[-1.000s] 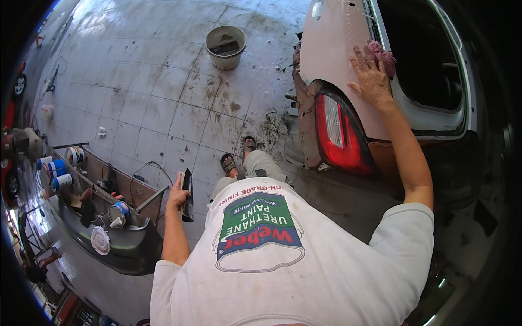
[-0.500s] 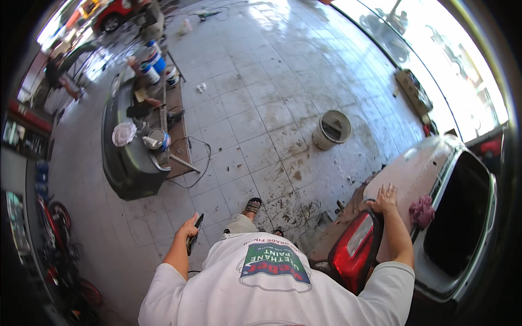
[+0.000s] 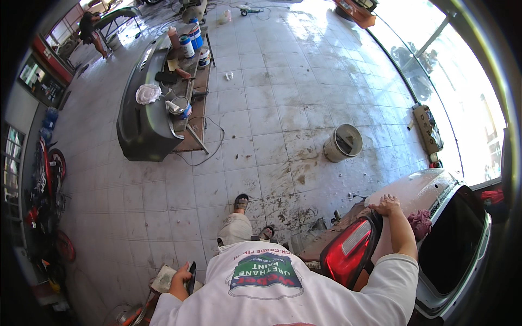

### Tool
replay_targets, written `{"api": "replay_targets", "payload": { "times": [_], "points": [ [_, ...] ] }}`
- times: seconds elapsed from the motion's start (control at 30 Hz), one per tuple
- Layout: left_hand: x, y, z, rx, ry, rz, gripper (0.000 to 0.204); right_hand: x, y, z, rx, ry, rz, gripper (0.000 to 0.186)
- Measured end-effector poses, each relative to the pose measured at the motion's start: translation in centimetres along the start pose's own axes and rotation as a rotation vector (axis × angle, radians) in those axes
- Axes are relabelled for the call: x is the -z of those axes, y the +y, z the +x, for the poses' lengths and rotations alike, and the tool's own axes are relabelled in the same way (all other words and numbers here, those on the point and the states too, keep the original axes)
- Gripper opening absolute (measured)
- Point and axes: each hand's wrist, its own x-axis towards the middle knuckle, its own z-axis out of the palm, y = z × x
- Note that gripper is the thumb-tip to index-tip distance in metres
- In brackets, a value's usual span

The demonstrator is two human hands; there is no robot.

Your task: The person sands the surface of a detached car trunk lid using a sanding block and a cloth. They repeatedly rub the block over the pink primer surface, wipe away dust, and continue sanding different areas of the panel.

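Note:
My left hand (image 3: 180, 283) is low beside my body, closed around a thin, flat black object (image 3: 191, 276) seen nearly edge-on. Just beyond that hand is a pale block-like thing (image 3: 163, 279), partly covered by it. My right hand (image 3: 386, 205) rests with its fingers stretched out on the pale, wet-looking body panel (image 3: 414, 190) of a car. Beside my right forearm sits the car's red tail light (image 3: 348, 251). A crumpled purple cloth (image 3: 420, 224) lies on the panel to the right of that forearm.
A grey bucket (image 3: 343, 143) with dark pieces inside stands on the tiled floor. At the left, a dark bumper (image 3: 142, 130) leans by a bench holding cans and bottles, with a cable (image 3: 220, 142) nearby. A motorcycle (image 3: 46, 174) stands far left. Another person (image 3: 91, 32) works far back.
The view has tilted and shifted, so the bench and bumper sit higher. My left hand has drawn down closer to my body with the black object. My right hand remains on the panel.

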Motion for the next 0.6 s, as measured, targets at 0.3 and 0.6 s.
{"api": "replay_targets", "payload": {
  "times": [0.3,0.6],
  "points": [
    [5.0,2.2,6.5,-0.123,0.034,-0.126,0.112,-1.2,2.0,-5.9,-0.064,0.121,0.017,0.114],
    [20.8,17.9,2.4,-0.276,0.220,0.028,0.108,0.2,-1.5,-10.2,-0.185,0.091,0.134,0.116]
  ]
}}
